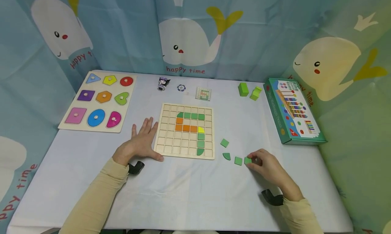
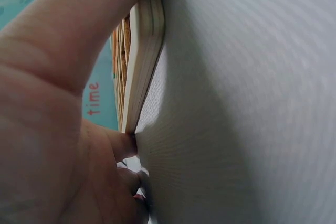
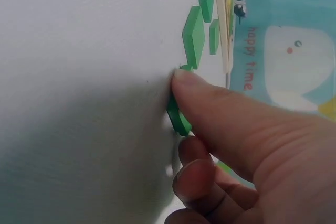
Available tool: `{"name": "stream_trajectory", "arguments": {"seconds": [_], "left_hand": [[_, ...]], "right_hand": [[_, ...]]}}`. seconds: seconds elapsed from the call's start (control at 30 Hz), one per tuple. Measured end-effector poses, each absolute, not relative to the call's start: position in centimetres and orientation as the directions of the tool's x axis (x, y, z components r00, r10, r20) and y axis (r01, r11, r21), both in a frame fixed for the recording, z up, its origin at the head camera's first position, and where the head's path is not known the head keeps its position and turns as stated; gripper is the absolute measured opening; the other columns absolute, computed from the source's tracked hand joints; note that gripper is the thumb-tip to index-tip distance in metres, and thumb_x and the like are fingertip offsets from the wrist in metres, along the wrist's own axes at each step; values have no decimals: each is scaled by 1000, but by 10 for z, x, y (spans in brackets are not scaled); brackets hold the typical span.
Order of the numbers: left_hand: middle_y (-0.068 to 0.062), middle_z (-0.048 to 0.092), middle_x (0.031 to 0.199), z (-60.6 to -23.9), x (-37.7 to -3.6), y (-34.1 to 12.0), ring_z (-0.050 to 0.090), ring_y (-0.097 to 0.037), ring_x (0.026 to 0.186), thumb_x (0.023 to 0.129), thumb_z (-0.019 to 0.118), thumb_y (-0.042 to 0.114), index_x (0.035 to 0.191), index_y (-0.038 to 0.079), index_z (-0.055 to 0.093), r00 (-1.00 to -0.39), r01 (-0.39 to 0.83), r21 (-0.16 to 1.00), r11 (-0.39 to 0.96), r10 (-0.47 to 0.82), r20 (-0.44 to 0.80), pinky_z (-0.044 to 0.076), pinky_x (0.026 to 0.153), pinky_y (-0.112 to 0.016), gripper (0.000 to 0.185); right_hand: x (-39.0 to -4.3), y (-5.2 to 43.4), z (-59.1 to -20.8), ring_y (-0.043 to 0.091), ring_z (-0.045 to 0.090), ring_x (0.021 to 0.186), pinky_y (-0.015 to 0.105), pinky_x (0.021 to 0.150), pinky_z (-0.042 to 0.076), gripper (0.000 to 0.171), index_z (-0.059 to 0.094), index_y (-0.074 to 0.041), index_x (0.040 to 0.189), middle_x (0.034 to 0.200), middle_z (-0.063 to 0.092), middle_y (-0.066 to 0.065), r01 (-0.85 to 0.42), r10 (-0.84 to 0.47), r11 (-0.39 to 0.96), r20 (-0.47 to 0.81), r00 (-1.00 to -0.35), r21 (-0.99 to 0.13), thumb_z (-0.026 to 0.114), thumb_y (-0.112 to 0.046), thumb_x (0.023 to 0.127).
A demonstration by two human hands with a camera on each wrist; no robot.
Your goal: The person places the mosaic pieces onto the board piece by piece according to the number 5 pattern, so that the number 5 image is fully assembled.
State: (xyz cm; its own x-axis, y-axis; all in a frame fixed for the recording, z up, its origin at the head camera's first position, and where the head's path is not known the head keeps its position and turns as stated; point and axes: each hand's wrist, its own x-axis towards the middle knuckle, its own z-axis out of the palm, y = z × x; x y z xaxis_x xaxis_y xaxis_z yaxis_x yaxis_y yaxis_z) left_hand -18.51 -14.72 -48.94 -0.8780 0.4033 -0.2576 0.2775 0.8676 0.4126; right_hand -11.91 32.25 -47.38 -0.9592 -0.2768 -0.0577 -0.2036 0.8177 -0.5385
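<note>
On the table lies a wooden grid board (image 1: 183, 151), its green, orange and yellow tiles laid out in a bent line. My left hand (image 1: 140, 141) rests along the board's left side with fingers spread and straight, the thumb at its near left corner; the left wrist view shows the hand against the board's edge (image 2: 145, 51). To the right of the board, my right hand (image 1: 268, 166) pinches a green square tile (image 1: 247, 160) between thumb and fingers, low at the tabletop. Beside it lie another green square (image 1: 238, 161), a green quarter-round tile (image 1: 226, 156) and a third square (image 1: 224, 143).
A shape puzzle board (image 1: 102, 86) with knobs lies at the back left. Along the back are a small figurine (image 1: 163, 83), a poker chip (image 1: 181, 88), a pattern card (image 1: 203, 93) and green blocks (image 1: 243, 89). A boxed toy (image 1: 294, 111) lies at the right.
</note>
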Motion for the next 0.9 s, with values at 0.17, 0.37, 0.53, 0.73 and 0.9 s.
{"name": "stream_trajectory", "arguments": {"seconds": [0.17,0.37,0.53,0.73,0.9], "left_hand": [[-25,-6,159,-490,-185,-147,-12,-39,145,56,82,68,154,-4,10,-878,280,409,868,404,-256,-11,103,-69,142],[-25,-7,159,-489,-186,-147,-13,-38,145,55,83,67,154,-5,10,-881,276,417,866,402,-250,-12,103,-69,142],[-26,-6,159,-489,-185,-147,-12,-39,145,56,83,66,154,-5,10,-881,278,416,866,402,-249,-11,103,-70,142],[-26,-6,159,-487,-184,-146,-11,-40,145,56,83,66,154,-5,9,-880,277,413,867,401,-253,-9,103,-70,142],[-26,-6,159,-486,-184,-147,-11,-40,145,56,83,67,154,-5,10,-881,276,413,868,400,-253,-10,103,-70,142]], "right_hand": [[-120,321,-474,14,46,68,26,56,38,22,70,-2,99,86,55,2,-223,-275,823,-22,-961,-522,80,-9,81],[-125,314,-474,10,48,66,25,55,41,20,70,-4,100,84,58,-3,-278,-305,794,41,-951,-541,79,-10,83],[-134,297,-471,7,49,63,24,53,43,19,71,-4,100,87,60,-3,-344,-362,739,89,-928,-579,78,-11,84],[-146,266,-467,7,47,60,25,50,41,19,70,-5,101,87,59,-3,-381,-422,697,82,-903,-607,77,-14,86],[-155,240,-465,8,47,61,25,52,42,19,70,-6,101,91,61,-2,-420,-473,678,78,-877,-603,78,-14,85]]}}
